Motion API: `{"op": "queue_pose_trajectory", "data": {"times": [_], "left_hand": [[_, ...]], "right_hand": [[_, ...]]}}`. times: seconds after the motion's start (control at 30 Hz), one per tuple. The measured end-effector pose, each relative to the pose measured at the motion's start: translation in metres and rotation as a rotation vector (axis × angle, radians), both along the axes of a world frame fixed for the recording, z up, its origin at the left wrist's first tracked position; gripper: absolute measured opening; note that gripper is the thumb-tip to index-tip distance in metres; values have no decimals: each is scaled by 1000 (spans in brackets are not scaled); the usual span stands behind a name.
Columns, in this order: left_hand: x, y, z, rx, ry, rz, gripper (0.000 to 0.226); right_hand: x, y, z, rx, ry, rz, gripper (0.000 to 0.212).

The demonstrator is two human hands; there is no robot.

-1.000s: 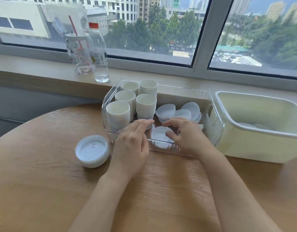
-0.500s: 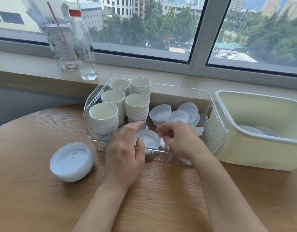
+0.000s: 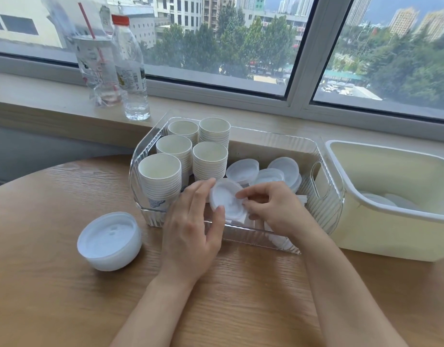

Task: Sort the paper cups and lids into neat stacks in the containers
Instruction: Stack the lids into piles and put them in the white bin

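Wood tbl [image 3: 65, 296]: both hands [image 3: 190, 229] [image 3: 273, 209] pinch round plastic lid [image 3: 226, 200] w/ curled fingers.

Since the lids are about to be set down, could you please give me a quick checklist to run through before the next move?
1. Lid gripped by left hand and right hand: ok.
2. Free spot in clear container for lids: cannot tell.
3. Cup stacks upright: ok.
4. Loose lids stacked neatly: not ok.
5. Lid stack on table put away: not ok.
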State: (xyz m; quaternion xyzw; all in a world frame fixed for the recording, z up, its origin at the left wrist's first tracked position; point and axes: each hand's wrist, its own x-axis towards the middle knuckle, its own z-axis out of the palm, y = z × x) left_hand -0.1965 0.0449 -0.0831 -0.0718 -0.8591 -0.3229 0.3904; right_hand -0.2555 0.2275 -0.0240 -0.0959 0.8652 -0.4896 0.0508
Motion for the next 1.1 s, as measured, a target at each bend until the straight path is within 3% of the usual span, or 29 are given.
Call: {"op": "queue_pose_trajectory", "data": {"times": [0.1, 0.23, 0.4, 0.63, 0.87, 1.1], "left_hand": [[1, 1, 0, 12, -6, -22, 67], [0, 2, -2, 0, 25, -51, 85], [-2, 1, -5, -50, 92, -96, 82], [-3, 3, -5, 0, 85, -102, 78], [0, 4, -1, 32, 89, -86, 81], [0, 5, 0, 56, 63, -95, 82]], "right_hand": [[2, 4, 4, -193, -54, 26, 20], [4, 5, 7, -257, -89, 141, 19], [6, 3, 8, -240, -53, 276, 23], [7, 10, 10, -296, -152, 477, 64], [6, 12, 12, -337, -111, 434, 59], [6, 11, 10, -313, -139, 494, 68]]}}
